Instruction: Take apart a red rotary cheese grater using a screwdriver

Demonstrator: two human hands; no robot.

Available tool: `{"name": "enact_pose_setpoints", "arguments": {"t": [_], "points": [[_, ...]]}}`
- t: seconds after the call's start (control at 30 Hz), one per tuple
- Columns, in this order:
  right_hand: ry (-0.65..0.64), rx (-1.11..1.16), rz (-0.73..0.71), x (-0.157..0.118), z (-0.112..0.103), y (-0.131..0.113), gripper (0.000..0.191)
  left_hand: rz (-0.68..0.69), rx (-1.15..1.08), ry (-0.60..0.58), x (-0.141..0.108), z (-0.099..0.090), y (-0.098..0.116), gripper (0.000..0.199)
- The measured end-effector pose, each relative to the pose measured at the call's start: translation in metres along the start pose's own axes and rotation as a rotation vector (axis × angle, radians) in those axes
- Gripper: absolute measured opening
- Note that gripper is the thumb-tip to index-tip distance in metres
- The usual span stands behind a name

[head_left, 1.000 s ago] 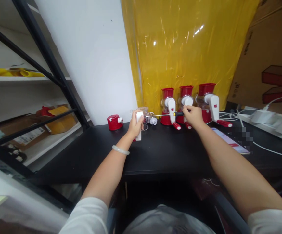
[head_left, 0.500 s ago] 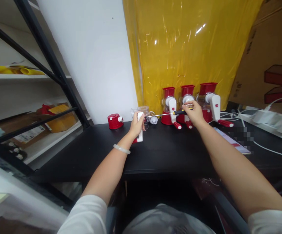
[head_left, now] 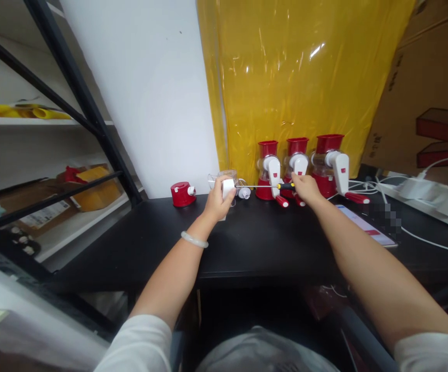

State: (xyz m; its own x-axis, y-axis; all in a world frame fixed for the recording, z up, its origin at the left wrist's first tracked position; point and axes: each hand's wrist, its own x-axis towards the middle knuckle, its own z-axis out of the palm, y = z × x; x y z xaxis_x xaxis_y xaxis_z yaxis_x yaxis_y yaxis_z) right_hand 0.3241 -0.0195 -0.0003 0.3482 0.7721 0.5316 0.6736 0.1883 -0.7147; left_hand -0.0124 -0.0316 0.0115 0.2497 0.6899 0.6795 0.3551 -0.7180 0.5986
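Note:
My left hand (head_left: 216, 200) is closed around a white crank handle (head_left: 228, 186) above the black table. My right hand (head_left: 305, 189) grips the yellow-and-black handle of a screwdriver (head_left: 285, 186). Its long thin shaft points left and its tip meets the crank handle, though the exact contact is too small to tell. Behind my left hand is a clear plastic grater body (head_left: 229, 174), partly hidden, with a white knob-like part (head_left: 244, 193) at its right. A red grater base (head_left: 181, 195) with a white side knob stands to the left.
Three red-and-white rotary graters, including a left one (head_left: 268, 168) and a right one (head_left: 329, 163), stand at the back. A phone or tablet (head_left: 367, 227), white cables and a power strip (head_left: 436, 199) lie to the right. A black-framed shelf (head_left: 84, 103) rises at left.
The crank handle has turned from upright to end-on toward the screwdriver. My right hand has moved slightly lower, its grip now wrapped behind the screwdriver handle, and the shaft lies more level.

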Motion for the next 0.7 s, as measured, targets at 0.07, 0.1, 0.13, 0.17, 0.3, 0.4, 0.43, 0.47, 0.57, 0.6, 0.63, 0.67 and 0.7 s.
{"name": "enact_pose_setpoints", "arguments": {"t": [0.07, 0.1, 0.13, 0.17, 0.3, 0.4, 0.43, 0.47, 0.57, 0.6, 0.63, 0.67, 0.7], "points": [[-0.006, -0.013, 0.045, -0.002, -0.001, -0.001, 0.054, -0.073, -0.058, -0.018, 0.0, 0.002, 0.001, 0.043], [-0.005, -0.019, 0.06, -0.003, -0.001, -0.002, 0.053, -0.113, -0.091, -0.026, 0.001, 0.003, 0.001, 0.042], [0.013, -0.026, 0.05, -0.004, -0.001, -0.002, 0.053, -0.15, -0.125, -0.031, 0.002, 0.005, 0.0, 0.042], [0.041, -0.035, 0.027, -0.005, -0.001, -0.002, 0.053, -0.181, -0.159, -0.032, 0.003, 0.006, -0.001, 0.041], [0.191, -0.081, -0.116, -0.007, -0.002, -0.001, 0.056, -0.34, -0.314, -0.02, 0.009, 0.014, -0.004, 0.041], [0.28, -0.1, -0.206, -0.01, -0.004, -0.001, 0.053, -0.541, -0.453, -0.042, 0.014, 0.018, -0.002, 0.048], [0.297, -0.091, -0.223, -0.01, -0.005, -0.002, 0.051, -0.597, -0.491, -0.058, 0.015, 0.019, 0.0, 0.05], [0.302, -0.072, -0.23, -0.011, -0.005, -0.003, 0.049, -0.637, -0.522, -0.07, 0.015, 0.019, 0.001, 0.051], [0.263, 0.07, -0.179, -0.012, -0.003, -0.008, 0.041, -0.623, -0.52, -0.032, 0.015, 0.018, 0.0, 0.052], [0.238, 0.144, -0.14, -0.011, -0.002, -0.009, 0.038, -0.566, -0.474, -0.001, 0.014, 0.016, -0.001, 0.052], [0.216, 0.229, -0.091, -0.01, 0.0, -0.011, 0.034, -0.486, -0.405, 0.027, 0.013, 0.014, -0.002, 0.05], [0.191, 0.317, -0.036, -0.008, 0.001, -0.012, 0.032, -0.392, -0.319, 0.044, 0.011, 0.011, -0.003, 0.049], [0.162, 0.398, 0.022, -0.006, 0.002, -0.012, 0.031, -0.293, -0.225, 0.045, 0.009, 0.008, -0.004, 0.047]]}}
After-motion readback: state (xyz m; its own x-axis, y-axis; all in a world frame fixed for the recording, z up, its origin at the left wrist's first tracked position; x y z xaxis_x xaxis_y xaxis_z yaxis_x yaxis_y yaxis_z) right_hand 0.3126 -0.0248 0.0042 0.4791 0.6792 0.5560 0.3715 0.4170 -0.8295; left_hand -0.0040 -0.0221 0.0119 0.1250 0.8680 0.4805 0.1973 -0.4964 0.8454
